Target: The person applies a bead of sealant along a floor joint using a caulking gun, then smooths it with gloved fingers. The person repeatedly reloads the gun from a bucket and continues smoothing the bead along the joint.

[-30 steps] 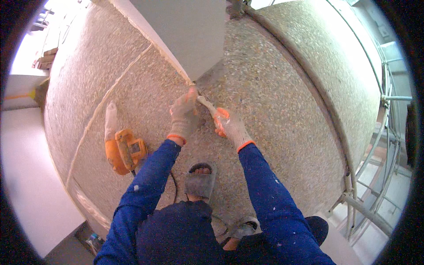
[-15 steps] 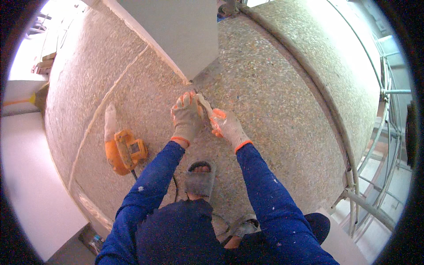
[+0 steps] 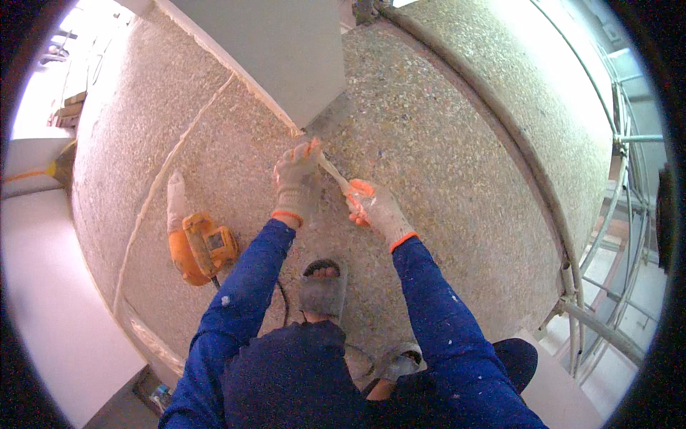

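Observation:
A pale, narrow, twisted strip (image 3: pixel 331 170) stretches between my gloved hands; its material is too blurred to tell. My left hand (image 3: pixel 291 175), in a beige knit glove with orange fingertips, is closed on its far end, just below the corner of a white wall. The matching glove on my right hand (image 3: pixel 379 211) is closed around the near end. Something clear and shiny, like plastic film (image 3: pixel 367 200), shows at the right fingers. Left of my left forearm, an orange hand-held blower (image 3: pixel 196 250) with a whitish tapered nozzle lies on the speckled floor (image 3: pixel 429 179).
A white wall block (image 3: pixel 271 57) comes down to a corner just beyond my hands. A thick pipe (image 3: pixel 493 107) curves along the right, with metal scaffold tubes (image 3: pixel 629 214) past it. The blower's dark cord (image 3: pixel 286 304) runs beside my sandalled foot (image 3: pixel 321 289).
My right hand has moved slightly right and nearer to me, and the strip between my hands looks longer and straighter. My left hand has turned, its fingers now more bunched. The blower stays put.

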